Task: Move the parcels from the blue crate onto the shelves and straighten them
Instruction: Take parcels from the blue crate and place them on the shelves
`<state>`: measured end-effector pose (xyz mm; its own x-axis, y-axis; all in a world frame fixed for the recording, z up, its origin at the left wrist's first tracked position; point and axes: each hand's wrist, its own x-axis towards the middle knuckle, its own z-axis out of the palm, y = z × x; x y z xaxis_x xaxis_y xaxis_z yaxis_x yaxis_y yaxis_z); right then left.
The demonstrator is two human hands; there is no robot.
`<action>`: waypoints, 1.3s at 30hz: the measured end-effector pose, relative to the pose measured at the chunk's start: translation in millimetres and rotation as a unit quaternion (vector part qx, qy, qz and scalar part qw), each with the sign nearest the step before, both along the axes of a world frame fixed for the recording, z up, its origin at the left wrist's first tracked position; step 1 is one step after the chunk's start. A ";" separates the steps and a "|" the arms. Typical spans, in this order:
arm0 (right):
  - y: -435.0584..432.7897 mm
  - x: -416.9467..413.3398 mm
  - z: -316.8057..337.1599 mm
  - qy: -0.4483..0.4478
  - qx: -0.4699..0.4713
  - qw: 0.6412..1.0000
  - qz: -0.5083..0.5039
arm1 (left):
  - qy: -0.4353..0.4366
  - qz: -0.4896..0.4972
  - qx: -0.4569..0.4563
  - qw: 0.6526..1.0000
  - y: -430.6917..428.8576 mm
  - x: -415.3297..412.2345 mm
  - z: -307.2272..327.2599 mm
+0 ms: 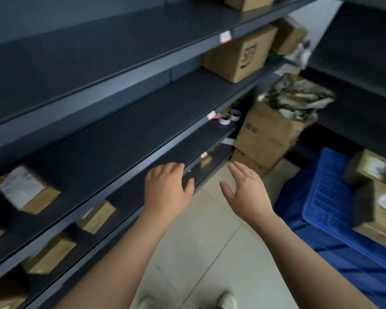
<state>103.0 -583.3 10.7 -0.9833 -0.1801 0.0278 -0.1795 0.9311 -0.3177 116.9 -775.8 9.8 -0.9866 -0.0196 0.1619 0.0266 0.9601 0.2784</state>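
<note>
The left hand point(167, 190) and right hand point(246, 194) hover loose-fingered and empty at the front edge of the shelves point(120, 134). Parcels point(369, 169) lie in the blue crate point(325, 192). On the shelved parcel point(26, 189), the white label is too blurred to read.

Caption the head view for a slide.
Left hand and right hand, open and empty, hover beside the shelves; parcels wait in the blue crate.

Blue crate point(328, 197), brown parcels point(379, 217) — dark grey shelves point(120, 121), pale floor point(210, 241).
</note>
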 end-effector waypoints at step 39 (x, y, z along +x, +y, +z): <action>641.8 19.1 -85.3 -0.100 -0.099 0.838 -0.528 | -0.214 -0.437 -0.114 0.866 707.8 -173.0 -108.7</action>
<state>122.1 58.6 -74.7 -0.5803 0.7815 -0.2294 0.7859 0.4633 -0.4096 -56.2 -68.0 -98.9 -0.5783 0.7495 -0.3220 0.7124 0.6564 0.2482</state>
